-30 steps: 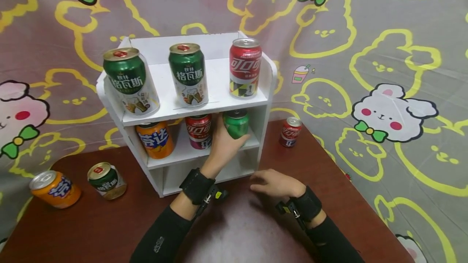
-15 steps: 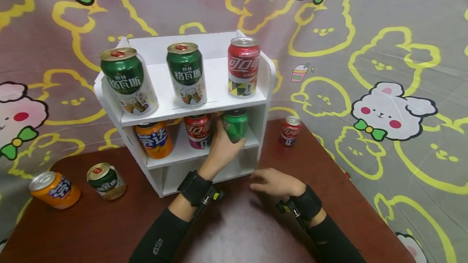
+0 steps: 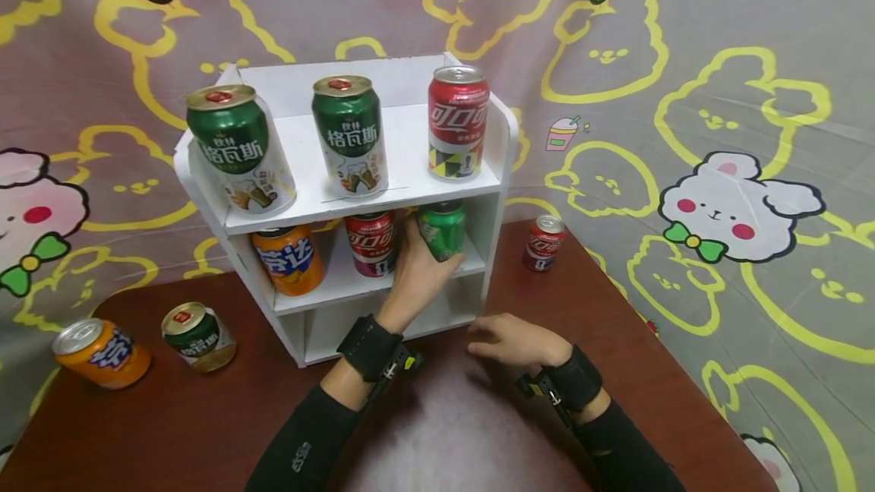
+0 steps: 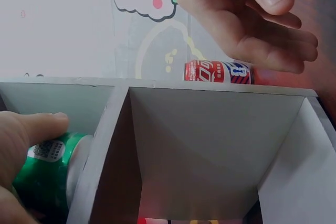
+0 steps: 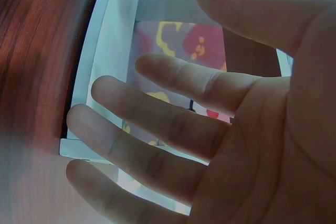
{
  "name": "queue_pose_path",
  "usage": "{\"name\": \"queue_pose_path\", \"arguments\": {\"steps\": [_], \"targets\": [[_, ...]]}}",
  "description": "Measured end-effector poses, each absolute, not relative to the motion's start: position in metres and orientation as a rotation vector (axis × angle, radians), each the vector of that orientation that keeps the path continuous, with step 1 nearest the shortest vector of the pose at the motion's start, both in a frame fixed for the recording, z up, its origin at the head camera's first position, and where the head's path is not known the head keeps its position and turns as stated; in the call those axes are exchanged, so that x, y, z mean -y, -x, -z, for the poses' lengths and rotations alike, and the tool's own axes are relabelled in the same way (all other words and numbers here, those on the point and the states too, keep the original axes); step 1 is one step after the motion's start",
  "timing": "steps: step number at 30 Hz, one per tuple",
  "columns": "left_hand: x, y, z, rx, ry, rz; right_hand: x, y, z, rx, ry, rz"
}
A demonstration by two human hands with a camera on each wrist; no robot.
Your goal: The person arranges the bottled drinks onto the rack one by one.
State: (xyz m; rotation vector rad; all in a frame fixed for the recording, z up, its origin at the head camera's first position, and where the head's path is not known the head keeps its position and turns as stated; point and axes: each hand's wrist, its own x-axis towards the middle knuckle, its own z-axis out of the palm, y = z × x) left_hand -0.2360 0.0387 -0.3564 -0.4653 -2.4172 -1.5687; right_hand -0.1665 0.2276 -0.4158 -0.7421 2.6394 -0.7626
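Observation:
My left hand (image 3: 422, 268) reaches into the middle level of the white shelf (image 3: 383, 207) and grips a green can (image 3: 446, 232) at its right end. In the left wrist view the thumb lies along the green can (image 4: 58, 169), which stands on the board; the far fingers are mostly hidden. Just left of that hand is a red cola can (image 3: 372, 245), with an orange soda can (image 3: 290, 260) at the level's left end. Low over the table before the shelf's right corner, my right hand (image 3: 519, 342) holds nothing; its fingers are spread and nearly straight in the right wrist view.
On the top level stand two green-and-white cans (image 3: 239, 150) (image 3: 350, 139) and a red cola can (image 3: 458, 124). Another red cola can (image 3: 544, 244) is on the table (image 3: 656, 401) to the right. Left of the shelf are an orange can (image 3: 102, 355) and a green-and-white can (image 3: 200, 339).
Hardly anything differs. The green can and my left hand around it have shifted only slightly on the middle level; my right hand stays in the same spot.

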Motion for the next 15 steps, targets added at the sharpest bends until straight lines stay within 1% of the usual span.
{"name": "queue_pose_path", "arguments": {"steps": [10, 15], "targets": [[-0.0378, 0.238, 0.3592, 2.447, 0.552, 1.551, -0.2293, 0.1669, 0.4166, -2.625, 0.734, 0.785], [-0.0374, 0.237, 0.3587, 2.463, 0.541, 1.56, -0.2296, 0.167, 0.417, -2.618, 0.728, 0.797]]}}
